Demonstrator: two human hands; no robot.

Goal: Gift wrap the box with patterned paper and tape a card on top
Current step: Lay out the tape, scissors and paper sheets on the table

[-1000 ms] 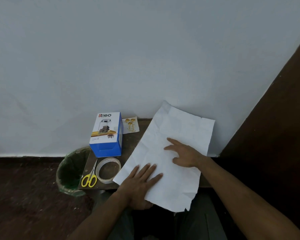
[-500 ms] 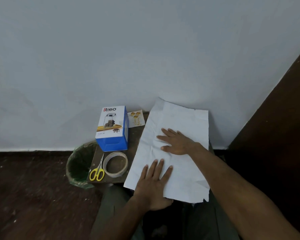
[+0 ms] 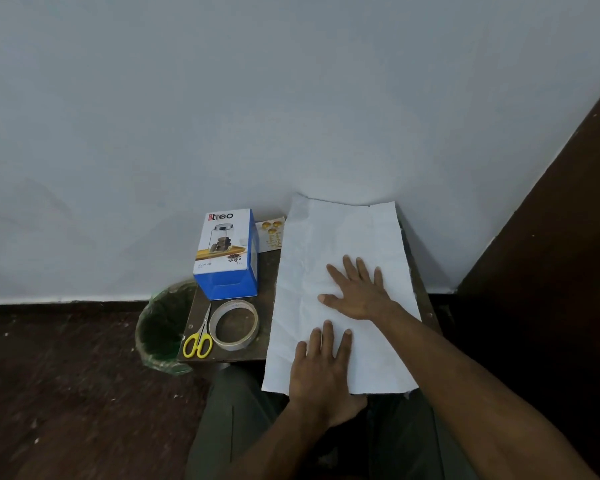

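A creased sheet of paper (image 3: 347, 244), its white side up, lies lengthwise on the small dark table (image 3: 269, 271), reaching the wall and hanging over the near edge. My right hand (image 3: 359, 291) presses flat on its middle with fingers spread. My left hand (image 3: 321, 370) rests flat on its near end. A blue and white box (image 3: 227, 252) marked "treo" stands at the table's left. Behind it, against the wall, lies a small card (image 3: 272, 233) with yellow flowers. A tape roll (image 3: 234, 324) and yellow-handled scissors (image 3: 199, 337) lie at the front left.
A bin with a green liner (image 3: 161, 327) stands on the floor left of the table. A pale wall rises right behind the table. A dark wooden panel (image 3: 551, 202) stands at the right. My lap is below the table's near edge.
The sheet has turned from a slant to lie straight along the table. Both hands have stayed flat on it, shifting with it. The view has swung left.
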